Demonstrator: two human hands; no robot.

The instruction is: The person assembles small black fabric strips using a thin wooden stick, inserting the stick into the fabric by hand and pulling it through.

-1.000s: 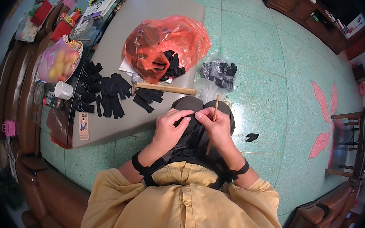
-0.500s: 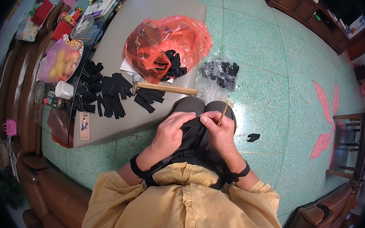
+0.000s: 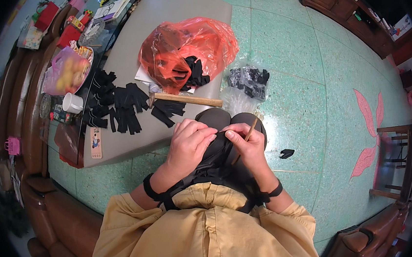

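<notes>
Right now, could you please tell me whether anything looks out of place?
A small black piece looks stray: it lies alone on the green floor, right of the right hand, apart from the black pieces on the grey bench.

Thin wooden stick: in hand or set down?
In hand: the thin wooden stick slants through the right hand, one end showing above it, the other below. Whether those fingertips also pinch something: cannot tell.

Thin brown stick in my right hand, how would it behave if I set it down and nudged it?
The stick is probably stiff, as it runs straight past the right hand. It's likely light, being so slender. It may roll, looking rod-like, though its cross-section is unclear.
</notes>
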